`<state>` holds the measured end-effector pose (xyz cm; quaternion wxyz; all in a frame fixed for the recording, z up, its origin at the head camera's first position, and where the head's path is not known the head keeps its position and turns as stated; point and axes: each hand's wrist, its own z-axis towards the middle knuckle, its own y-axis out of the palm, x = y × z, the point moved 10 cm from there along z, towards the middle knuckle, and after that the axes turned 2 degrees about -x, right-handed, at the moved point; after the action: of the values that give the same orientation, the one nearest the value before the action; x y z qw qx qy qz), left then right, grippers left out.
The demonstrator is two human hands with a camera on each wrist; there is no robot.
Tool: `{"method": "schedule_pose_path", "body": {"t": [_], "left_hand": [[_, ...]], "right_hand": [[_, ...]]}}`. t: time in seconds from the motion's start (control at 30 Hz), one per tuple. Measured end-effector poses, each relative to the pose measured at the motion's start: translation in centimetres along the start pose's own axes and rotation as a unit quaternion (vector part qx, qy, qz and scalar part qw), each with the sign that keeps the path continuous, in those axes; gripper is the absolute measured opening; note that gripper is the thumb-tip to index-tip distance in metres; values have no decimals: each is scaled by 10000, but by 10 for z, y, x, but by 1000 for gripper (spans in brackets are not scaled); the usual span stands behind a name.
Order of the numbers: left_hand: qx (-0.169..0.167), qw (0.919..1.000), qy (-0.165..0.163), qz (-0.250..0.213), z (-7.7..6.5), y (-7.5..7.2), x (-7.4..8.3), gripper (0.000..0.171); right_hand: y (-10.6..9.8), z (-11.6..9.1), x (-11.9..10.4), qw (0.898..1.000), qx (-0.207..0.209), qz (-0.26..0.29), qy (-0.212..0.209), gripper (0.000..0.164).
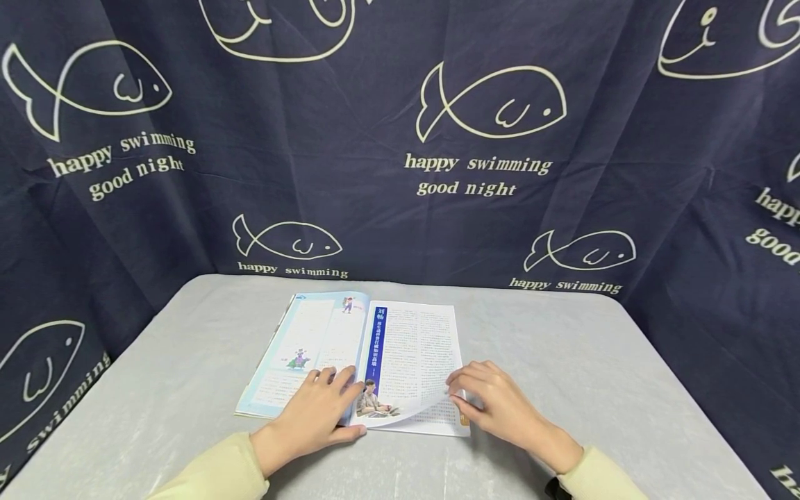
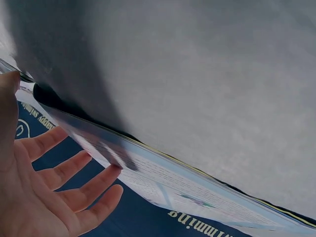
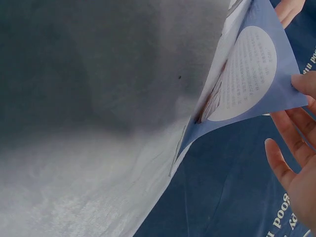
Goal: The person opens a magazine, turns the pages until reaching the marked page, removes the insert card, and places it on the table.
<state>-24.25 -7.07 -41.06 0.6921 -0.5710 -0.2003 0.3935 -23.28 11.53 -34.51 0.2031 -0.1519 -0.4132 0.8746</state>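
Observation:
An open magazine (image 1: 319, 323) lies on the table, its left page light blue with small cartoon figures. Across the lower left page, beside the spine, rests my left hand (image 1: 312, 411), fingers spread and relaxed; the left wrist view shows the same hand (image 2: 64, 192) with fingertips at the paper. My right hand (image 1: 500, 406) pinches the lower outer corner of the right-hand page (image 1: 415, 361). That page curls up off the sheet beneath. From the right wrist, the lifted page's blue underside (image 3: 284, 64) shows, held between thumb and fingers.
The grey table (image 1: 562, 347) extends around the magazine on all sides. Behind and beside it hangs a dark blue curtain (image 1: 375, 208) printed with fish outlines and lettering. Pale yellow sleeves (image 1: 219, 472) cover both forearms.

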Motion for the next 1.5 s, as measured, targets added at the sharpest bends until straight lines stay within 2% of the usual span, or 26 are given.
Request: {"method": "schedule_pose_path", "body": {"t": [0.4,0.77,1.03,1.23,1.5], "left_hand": [[-253,9996,-113,-4,4,3,1,65],[-331,9994,-136,-6,5,5,0,62],[-196,9995,-210,-121,4,2,-1,52],[-184,9996,-183,-97,3,3,-1,47],[-165,9996,-184,-133,2,2,-2,43]], "right_hand": [[-2,3,1,9998,85,140,93,13],[-1,1,2,9996,92,223,139,12],[-2,-1,5,9991,119,326,241,12],[-5,-2,10,9987,176,319,359,24],[-9,-5,20,9952,271,556,752,41]]}}
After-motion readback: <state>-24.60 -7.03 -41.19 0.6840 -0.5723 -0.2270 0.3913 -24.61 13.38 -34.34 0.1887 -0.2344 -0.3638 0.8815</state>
